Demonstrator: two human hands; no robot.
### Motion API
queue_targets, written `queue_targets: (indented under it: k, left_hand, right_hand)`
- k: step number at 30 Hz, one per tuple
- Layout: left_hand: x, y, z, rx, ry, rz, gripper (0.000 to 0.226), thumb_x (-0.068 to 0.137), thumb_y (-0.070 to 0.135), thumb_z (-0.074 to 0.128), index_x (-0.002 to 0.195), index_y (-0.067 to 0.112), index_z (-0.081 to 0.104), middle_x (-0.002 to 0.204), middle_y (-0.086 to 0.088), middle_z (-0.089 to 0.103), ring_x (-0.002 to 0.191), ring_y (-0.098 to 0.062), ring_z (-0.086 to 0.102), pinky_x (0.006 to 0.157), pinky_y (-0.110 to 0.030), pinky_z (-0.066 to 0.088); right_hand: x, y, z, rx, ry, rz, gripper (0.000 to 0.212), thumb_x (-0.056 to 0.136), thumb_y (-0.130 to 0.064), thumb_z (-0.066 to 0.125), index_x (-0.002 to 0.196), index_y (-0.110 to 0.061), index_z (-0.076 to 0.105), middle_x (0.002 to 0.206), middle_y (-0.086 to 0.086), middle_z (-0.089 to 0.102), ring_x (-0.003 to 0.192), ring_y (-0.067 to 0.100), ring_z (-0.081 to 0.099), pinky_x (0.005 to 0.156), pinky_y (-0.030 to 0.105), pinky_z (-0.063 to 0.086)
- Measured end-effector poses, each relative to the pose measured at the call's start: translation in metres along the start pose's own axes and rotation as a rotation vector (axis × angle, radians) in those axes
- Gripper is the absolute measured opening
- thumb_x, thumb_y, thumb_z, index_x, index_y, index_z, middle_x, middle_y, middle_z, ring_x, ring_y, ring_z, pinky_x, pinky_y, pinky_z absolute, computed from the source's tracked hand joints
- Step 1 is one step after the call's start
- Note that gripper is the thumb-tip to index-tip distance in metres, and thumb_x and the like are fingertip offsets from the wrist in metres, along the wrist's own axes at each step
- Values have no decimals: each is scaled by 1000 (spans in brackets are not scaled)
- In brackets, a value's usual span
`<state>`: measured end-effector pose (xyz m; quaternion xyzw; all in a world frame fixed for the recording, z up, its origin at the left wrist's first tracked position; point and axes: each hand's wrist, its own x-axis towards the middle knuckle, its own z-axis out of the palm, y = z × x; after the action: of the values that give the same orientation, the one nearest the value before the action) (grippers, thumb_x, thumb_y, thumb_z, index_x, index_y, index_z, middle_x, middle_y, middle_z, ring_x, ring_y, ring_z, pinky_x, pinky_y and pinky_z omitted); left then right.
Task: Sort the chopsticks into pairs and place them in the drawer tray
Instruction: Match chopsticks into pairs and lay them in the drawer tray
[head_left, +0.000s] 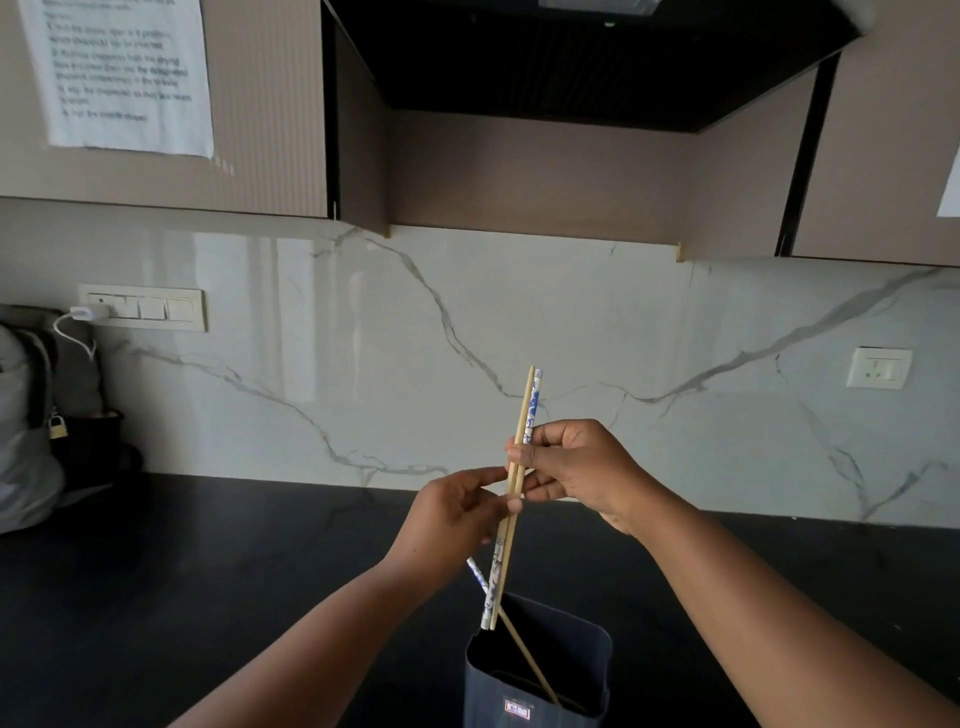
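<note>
Head view: my right hand (576, 467) and left hand (457, 514) pinch a mismatched plain wooden chopstick (517, 467) and blue-white patterned chopstick (531, 410); loose fingertip grip risks one slipping into the dark container (540, 675).

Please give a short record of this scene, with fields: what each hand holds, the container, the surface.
right hand: grips wooden chopstick and blue-patterned chopstick together, upright
left hand: fingers touch the same two sticks lower down
container: dark, open top, holds another wooden stick
surface: black counter
drawer tray: not visible
</note>
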<state>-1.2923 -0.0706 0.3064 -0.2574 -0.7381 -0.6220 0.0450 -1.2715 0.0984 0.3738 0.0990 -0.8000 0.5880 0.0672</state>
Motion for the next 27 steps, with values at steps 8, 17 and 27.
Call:
queue_targets:
  k: [8,17,27]
  left_hand:
    - [3,15,-7,-320,29,-222,7,86,13,71,91,10,74,82,-10,74,72,-22,72,63,-27,57]
    - [9,38,-20,-510,-50,-275,21,83,20,72,99,6,72,98,-13,75,83,-28,73,67,-31,58]
    - [5,41,-14,-434,-160,-357,17,88,2,61,89,9,77,91,-18,74,77,-23,72,64,-30,58]
  right_hand:
    - [-11,-30,-21,-500,445,-661,14,87,-17,69,99,-22,75,99,-7,72,85,5,69,77,22,57]
    - [-27,18,-23,-1339,234,-1298,32,95,-8,48,117,-15,70,122,11,67,110,30,66,85,40,58]
    - [-30,40,-13,-1291,134,-1354,28,99,-12,52,118,-21,70,129,3,65,114,24,63,84,36,57]
